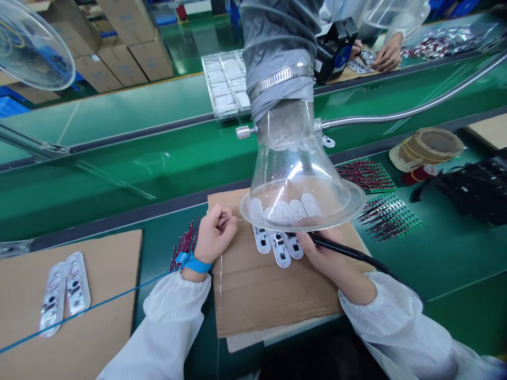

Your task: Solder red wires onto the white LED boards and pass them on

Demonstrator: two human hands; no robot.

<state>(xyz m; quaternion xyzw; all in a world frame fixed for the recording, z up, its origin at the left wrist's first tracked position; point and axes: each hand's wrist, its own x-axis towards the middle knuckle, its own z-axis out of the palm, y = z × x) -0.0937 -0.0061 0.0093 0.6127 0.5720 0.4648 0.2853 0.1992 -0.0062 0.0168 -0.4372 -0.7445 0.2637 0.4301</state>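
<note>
My left hand (215, 233), with a blue wrist strap (194, 262), is closed in a pinch on a thin solder wire (236, 218) that points to the right. My right hand (322, 254) grips a black soldering iron (348, 250) like a pen; its tip is hidden behind the hood's rim. Between the hands, several white oblong circuit boards (282, 252) lie side by side on a cardboard sheet (273, 301). Their far ends show through the clear fume hood (301, 203) above them.
Red wires (186, 243) lie beside my left wrist. Wired green boards (390, 216) and a round tub (425, 148) stand to the right. Two boards (78, 282) rest on the left cardboard (106, 316). Across the bench, a co-worker's hands (388, 55) handle boards.
</note>
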